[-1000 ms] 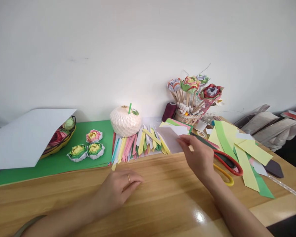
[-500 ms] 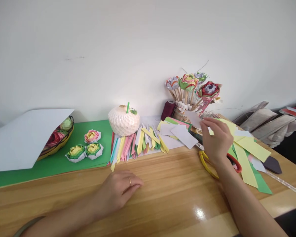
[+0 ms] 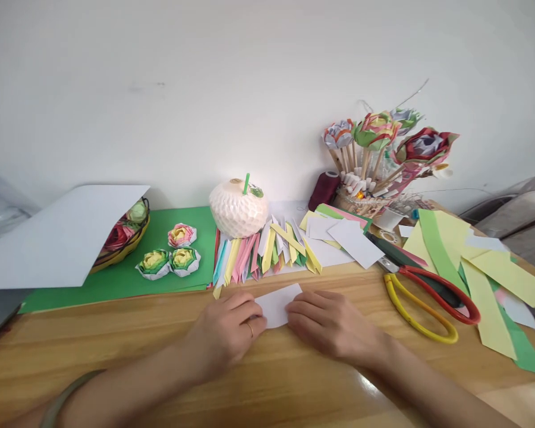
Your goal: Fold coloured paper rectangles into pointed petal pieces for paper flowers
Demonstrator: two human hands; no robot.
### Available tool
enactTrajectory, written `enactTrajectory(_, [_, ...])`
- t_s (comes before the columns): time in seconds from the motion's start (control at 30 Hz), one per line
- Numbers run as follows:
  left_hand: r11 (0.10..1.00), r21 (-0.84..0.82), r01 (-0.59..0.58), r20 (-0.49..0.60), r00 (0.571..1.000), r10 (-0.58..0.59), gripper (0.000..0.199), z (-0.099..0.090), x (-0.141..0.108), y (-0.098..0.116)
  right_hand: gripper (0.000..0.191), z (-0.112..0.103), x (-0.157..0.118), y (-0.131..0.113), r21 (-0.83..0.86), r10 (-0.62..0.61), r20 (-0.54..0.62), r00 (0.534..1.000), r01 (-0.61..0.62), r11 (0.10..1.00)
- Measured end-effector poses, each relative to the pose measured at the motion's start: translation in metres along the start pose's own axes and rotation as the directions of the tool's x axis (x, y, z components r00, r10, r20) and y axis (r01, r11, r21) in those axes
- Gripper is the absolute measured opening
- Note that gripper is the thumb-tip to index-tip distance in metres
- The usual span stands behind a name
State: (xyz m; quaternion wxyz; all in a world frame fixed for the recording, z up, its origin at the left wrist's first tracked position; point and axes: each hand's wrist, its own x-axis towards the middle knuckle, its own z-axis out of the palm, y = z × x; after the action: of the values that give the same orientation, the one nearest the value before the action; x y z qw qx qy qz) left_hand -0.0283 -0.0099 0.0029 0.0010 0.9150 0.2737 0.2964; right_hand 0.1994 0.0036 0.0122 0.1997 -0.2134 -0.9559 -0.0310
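A small white paper rectangle (image 3: 276, 304) lies low over the wooden table (image 3: 267, 380), between my two hands. My left hand (image 3: 232, 330) grips its left end, fingers curled and the thumb hidden beneath. At the right end, my right hand (image 3: 332, 324) pinches the same paper with its fingers pressed together. Just beyond them lies a row of folded paper strips (image 3: 254, 258) in white, yellow, pink, green and blue. A few white paper pieces (image 3: 354, 241) are stacked loosely behind my right hand.
Scissors (image 3: 421, 291) with red and yellow handles lie right of my hands, beside green and yellow paper strips (image 3: 485, 303). Behind stand a white textured ornament (image 3: 238, 208), a dark red thread spool (image 3: 324, 190) and paper flowers on sticks (image 3: 377, 131). Three paper flowers (image 3: 182, 260) sit at left on green paper (image 3: 93, 297).
My right hand has come back from the stack at the right to the table's middle with a white paper piece. My left hand has moved slightly right and now holds its other end.
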Motion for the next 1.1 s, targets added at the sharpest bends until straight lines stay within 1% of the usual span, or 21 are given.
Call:
enactTrajectory(0.07, [0.994, -0.067, 0.087, 0.041, 0.996, -0.085, 0.028, 0.0, -0.001, -0.001, 0.021, 0.001, -0.001, 0.005, 0.062, 0.063, 0.015, 0.998, -0.064, 0.996])
enactTrajectory(0.17, [0.958, -0.181, 0.223, 0.1, 0.973, -0.207, 0.026, -0.003, -0.002, -0.003, 0.018, -0.003, -0.001, 0.01, 0.174, 0.146, 0.017, 0.989, -0.147, 0.974])
enactTrajectory(0.23, [0.919, -0.267, 0.289, 0.137, 0.956, -0.261, 0.024, -0.005, -0.002, -0.003, 0.018, -0.006, -0.001, 0.012, 0.262, 0.194, 0.068, 0.979, -0.205, 0.943])
enactTrajectory(0.3, [0.874, -0.321, 0.365, 0.168, 0.93, -0.327, 0.024, -0.006, -0.002, -0.002, 0.02, -0.009, -0.001, 0.012, 0.327, 0.254, 0.145, 0.956, -0.289, 0.9])
enactTrajectory(0.37, [0.826, -0.331, 0.456, 0.185, 0.89, -0.417, 0.025, -0.005, -0.002, -0.002, 0.02, -0.01, -0.001, 0.011, 0.35, 0.338, 0.195, 0.921, -0.387, 0.853])
enactTrajectory(0.43, [0.774, -0.322, 0.545, 0.205, 0.839, -0.505, 0.026, -0.004, -0.001, -0.002, 0.018, -0.008, -0.002, 0.009, 0.347, 0.443, 0.21, 0.871, -0.491, 0.799])
enactTrajectory(0.5, [0.719, -0.31, 0.622, 0.254, 0.783, -0.568, 0.026, -0.002, 0.0, -0.004, 0.016, -0.006, -0.002, 0.008, 0.332, 0.536, 0.22, 0.815, -0.579, 0.744])
enactTrajectory(0.57, [0.671, -0.3, 0.678, 0.303, 0.735, -0.606, 0.024, -0.001, 0.002, -0.007, 0.014, -0.004, -0.002, 0.007, 0.314, 0.6, 0.223, 0.768, -0.639, 0.702])
enactTrajectory(0.67, [0.63, -0.276, 0.726, 0.337, 0.687, -0.644, 0.019, 0.002, 0.003, -0.011, 0.009, -0.001, -0.002, 0.006, 0.289, 0.644, 0.209, 0.736, -0.676, 0.678])
enactTrajectory(0.87, [0.585, -0.19, 0.788, 0.373, 0.61, -0.699, 0.015, 0.003, 0.005, -0.011, 0.006, 0.005, -0.005, 0.004, 0.233, 0.673, 0.191, 0.714, -0.699, 0.676])
enactTrajectory(0.97, [0.548, -0.171, 0.819, 0.414, 0.565, -0.714, 0.01, 0.003, 0.006, -0.01, 0.005, 0.007, -0.007, 0.004, 0.208, 0.684, 0.18, 0.707, -0.707, 0.676])
enactTrajectory(1.03, [0.547, -0.166, 0.82, 0.421, 0.561, -0.713, 0.008, 0.005, 0.006, -0.011, 0.006, 0.009, -0.007, 0.004, 0.19, 0.686, 0.165, 0.708, -0.706, 0.683])
enactTrajectory(1.1, [0.563, -0.164, 0.81, 0.406, 0.575, -0.71, 0.007, 0.006, 0.007, -0.012, 0.007, 0.01, -0.006, 0.004, 0.171, 0.687, 0.144, 0.712, -0.702, 0.691])
